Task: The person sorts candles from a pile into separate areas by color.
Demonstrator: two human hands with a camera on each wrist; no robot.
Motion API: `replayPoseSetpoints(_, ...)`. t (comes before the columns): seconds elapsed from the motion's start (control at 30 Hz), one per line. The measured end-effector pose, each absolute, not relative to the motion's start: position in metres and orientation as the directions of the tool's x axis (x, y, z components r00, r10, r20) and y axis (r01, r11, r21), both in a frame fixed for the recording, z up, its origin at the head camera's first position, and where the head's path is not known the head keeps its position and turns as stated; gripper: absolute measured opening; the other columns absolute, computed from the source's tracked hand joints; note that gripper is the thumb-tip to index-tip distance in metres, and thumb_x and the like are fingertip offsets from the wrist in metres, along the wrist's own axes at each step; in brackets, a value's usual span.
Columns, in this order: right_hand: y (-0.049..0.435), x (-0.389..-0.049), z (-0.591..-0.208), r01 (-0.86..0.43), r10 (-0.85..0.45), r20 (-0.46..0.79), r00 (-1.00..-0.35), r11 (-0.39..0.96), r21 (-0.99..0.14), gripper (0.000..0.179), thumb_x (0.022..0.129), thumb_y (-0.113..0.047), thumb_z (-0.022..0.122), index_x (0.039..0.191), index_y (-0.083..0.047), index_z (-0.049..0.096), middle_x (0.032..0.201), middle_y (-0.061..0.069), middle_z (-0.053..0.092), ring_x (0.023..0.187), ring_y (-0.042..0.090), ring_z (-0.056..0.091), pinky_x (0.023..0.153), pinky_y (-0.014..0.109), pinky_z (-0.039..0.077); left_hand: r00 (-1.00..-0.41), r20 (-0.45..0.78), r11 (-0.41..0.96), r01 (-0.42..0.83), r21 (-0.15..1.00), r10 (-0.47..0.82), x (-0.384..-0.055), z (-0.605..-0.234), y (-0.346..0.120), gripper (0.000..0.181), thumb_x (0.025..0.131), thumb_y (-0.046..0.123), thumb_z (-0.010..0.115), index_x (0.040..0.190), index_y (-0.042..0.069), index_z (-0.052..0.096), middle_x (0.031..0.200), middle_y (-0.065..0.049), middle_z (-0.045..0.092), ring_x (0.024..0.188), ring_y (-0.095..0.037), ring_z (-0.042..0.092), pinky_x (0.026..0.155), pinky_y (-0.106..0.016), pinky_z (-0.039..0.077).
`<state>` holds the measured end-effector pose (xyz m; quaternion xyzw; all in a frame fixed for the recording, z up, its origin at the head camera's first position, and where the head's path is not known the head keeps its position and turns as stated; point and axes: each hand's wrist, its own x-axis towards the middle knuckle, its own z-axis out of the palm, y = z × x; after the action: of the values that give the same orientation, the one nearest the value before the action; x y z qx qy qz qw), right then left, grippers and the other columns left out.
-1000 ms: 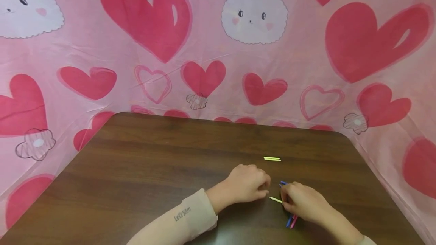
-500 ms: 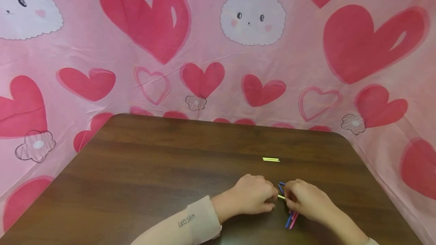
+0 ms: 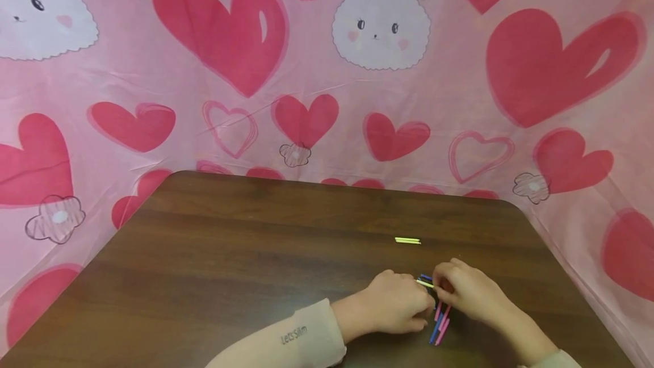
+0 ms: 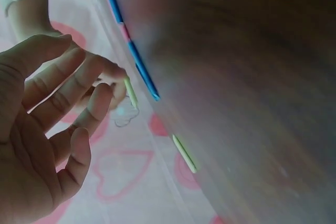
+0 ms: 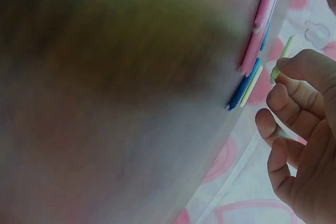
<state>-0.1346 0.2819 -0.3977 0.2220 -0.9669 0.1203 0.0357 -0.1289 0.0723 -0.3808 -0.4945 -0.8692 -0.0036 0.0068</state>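
My right hand (image 3: pixel 470 291) pinches a short thin yellow-green stick (image 5: pixel 286 51) between thumb and fingertip, raised over the table. To its left is my left hand (image 3: pixel 392 302), fingers loosely bent and holding nothing in the left wrist view. Below and between the hands lie several blue sticks (image 3: pixel 435 329) and pink sticks (image 3: pixel 443 332) in a loose group, partly hidden by the left hand. More blue (image 3: pixel 426 276) shows just behind the held stick. Farther back, two yellow-green sticks (image 3: pixel 407 240) rest side by side.
The brown wooden table (image 3: pixel 230 260) has rounded far corners. A pink cloth (image 3: pixel 317 72) with hearts and rabbits hangs behind it and along its sides. Bare tabletop stretches left of the hands.
My right hand has moved slightly away from me with the yellow-green stick, uncovering more pink sticks. The left hand has shifted right and nearer, over the loose group.
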Motion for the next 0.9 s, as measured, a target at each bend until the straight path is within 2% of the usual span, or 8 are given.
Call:
replayPoseSetpoints(0.2,0.288,-0.146,-0.399,-0.437,-0.415,0.143,-0.898,0.879,-0.189,0.026,0.078,-0.011,0.075,0.075,-0.028,0.056,0.072,-0.011,0.041,0.063,-0.002,0.034,0.050,0.020,0.032,-0.509,0.010,0.508,0.861,0.011,0.861,-0.128,-0.382,0.077,0.013,0.091,0.041,0.068,0.081,0.034,0.064,0.067,0.020,0.049,0.062,0.001,0.043,0.051,-0.019,0.033)
replayPoseSetpoints(0.33,0.292,-0.155,-0.400,-0.448,-0.425,0.154,-0.892,0.878,-0.172,0.025,0.078,-0.013,0.075,0.075,-0.028,0.056,0.072,-0.011,0.041,0.063,-0.001,0.034,0.050,0.020,0.031,-0.513,0.001,0.513,0.858,0.028,0.858,-0.131,-0.385,0.079,0.009,0.089,0.043,0.070,0.086,0.035,0.067,0.069,0.020,0.053,0.064,0.003,0.045,0.053,-0.019,0.034)
replayPoseSetpoints(0.53,0.295,-0.169,-0.402,-0.460,-0.440,0.152,-0.885,0.877,-0.137,0.021,0.080,-0.014,0.074,0.075,-0.026,0.058,0.072,-0.010,0.043,0.064,0.000,0.036,0.051,0.020,0.033,-0.500,0.008,0.500,0.866,-0.005,0.866,-0.131,-0.388,0.082,0.004,0.089,0.043,0.070,0.088,0.039,0.068,0.076,0.024,0.060,0.070,0.005,0.052,0.052,-0.019,0.035)
replayPoseSetpoints(0.73,0.295,-0.184,-0.403,-0.457,-0.440,0.135,-0.888,0.878,-0.145,0.021,0.082,-0.013,0.073,0.076,-0.026,0.058,0.072,-0.009,0.043,0.063,0.003,0.038,0.051,0.021,0.033,-0.491,0.013,0.491,0.871,-0.023,0.871,-0.131,-0.387,0.083,0.006,0.088,0.046,0.070,0.092,0.041,0.069,0.082,0.027,0.063,0.074,0.006,0.057,0.050,-0.019,0.036)
replayPoseSetpoints(0.9,0.295,-0.198,-0.406,-0.477,-0.460,0.131,-0.878,0.863,-0.166,0.020,0.083,-0.012,0.073,0.077,-0.025,0.059,0.070,-0.009,0.041,0.066,0.003,0.036,0.054,0.022,0.032,-0.487,-0.004,0.487,0.874,-0.016,0.874,-0.132,-0.388,0.084,0.006,0.089,0.045,0.069,0.089,0.039,0.067,0.077,0.027,0.059,0.069,0.006,0.052,0.050,-0.019,0.035)
